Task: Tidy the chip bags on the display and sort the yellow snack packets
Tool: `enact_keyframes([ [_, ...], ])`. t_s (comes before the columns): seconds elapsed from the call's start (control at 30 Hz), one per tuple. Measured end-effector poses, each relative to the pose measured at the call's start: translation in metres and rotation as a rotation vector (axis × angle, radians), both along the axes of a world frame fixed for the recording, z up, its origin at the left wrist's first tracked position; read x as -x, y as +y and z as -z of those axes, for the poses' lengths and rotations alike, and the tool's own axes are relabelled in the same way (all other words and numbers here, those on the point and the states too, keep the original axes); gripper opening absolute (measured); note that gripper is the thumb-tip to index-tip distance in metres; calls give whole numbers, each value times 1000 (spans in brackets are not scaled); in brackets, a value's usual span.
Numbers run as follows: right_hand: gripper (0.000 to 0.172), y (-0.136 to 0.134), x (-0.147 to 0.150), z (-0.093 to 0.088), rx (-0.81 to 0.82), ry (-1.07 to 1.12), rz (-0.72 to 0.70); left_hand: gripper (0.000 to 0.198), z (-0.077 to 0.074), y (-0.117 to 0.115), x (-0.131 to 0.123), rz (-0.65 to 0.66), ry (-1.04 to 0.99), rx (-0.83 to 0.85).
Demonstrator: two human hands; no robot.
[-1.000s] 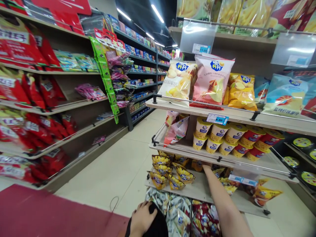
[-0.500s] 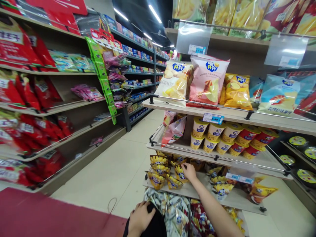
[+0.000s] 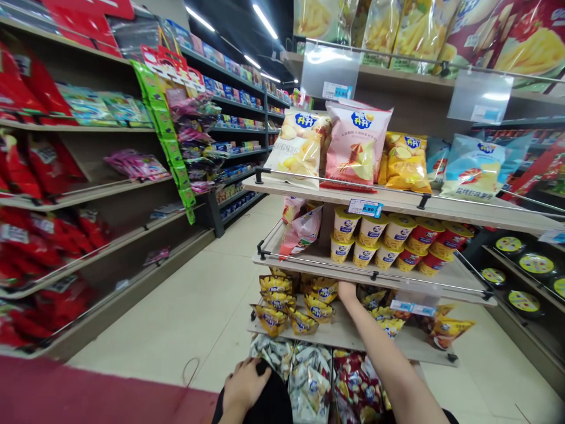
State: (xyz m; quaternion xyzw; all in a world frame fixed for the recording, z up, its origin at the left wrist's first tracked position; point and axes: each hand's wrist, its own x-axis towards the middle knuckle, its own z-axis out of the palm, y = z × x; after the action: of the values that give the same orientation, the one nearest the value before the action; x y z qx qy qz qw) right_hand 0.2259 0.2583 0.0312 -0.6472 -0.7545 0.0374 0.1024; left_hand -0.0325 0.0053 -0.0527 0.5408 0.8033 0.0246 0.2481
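My left hand [image 3: 246, 380] lies flat on my black-clad knee [image 3: 274, 396], fingers stretched out and holding nothing. My right hand [image 3: 347, 291] reaches into the lower shelf [image 3: 339, 331], under the board above it; its fingers are hidden, so what they touch cannot be seen. Just left of it stand small yellow-brown snack bags [image 3: 324, 290] in a row running to the back. Another row of the same yellow-brown bags [image 3: 270, 318] stands farther left. On my forearm's right side are more yellow bags [image 3: 389, 323], partly behind price tags.
Snack cups [image 3: 369, 229] are stacked two high on the shelf above my right hand. Larger chip bags [image 3: 356, 144] stand higher up. Below lie white-green packets [image 3: 311, 377] and dark red packets [image 3: 358, 383]. Across the aisle floor [image 3: 220, 277], a left rack [image 3: 88, 253] holds red bags.
My right hand has let go of a yellow-brown bag, which now stands in the second row, and has moved deeper under the upper board. My left hand stays on the knee. The view shifted slightly right.
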Motion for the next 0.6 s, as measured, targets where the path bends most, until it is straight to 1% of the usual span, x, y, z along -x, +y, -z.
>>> enact_keyframes([
  [0.13,53,7,-41,-2,-41,5,72,56,0,0,-1,3,-14,-13],
  [0.23,57,9,-58,1,-44,0,96,56,0,0,-3,-7,-15,-17],
  [0.37,64,9,-69,7,-32,-10,110,57,-2,0,-5,-8,-25,-28],
  [0.43,65,8,-73,11,-23,-16,123,56,-1,0,-5,-10,-29,-35],
  [0.5,63,7,-76,15,-19,-21,135,56,0,0,-5,-14,-26,-36],
  [0.6,56,5,-76,20,-29,-30,143,56,1,1,-4,-12,-18,-31],
])
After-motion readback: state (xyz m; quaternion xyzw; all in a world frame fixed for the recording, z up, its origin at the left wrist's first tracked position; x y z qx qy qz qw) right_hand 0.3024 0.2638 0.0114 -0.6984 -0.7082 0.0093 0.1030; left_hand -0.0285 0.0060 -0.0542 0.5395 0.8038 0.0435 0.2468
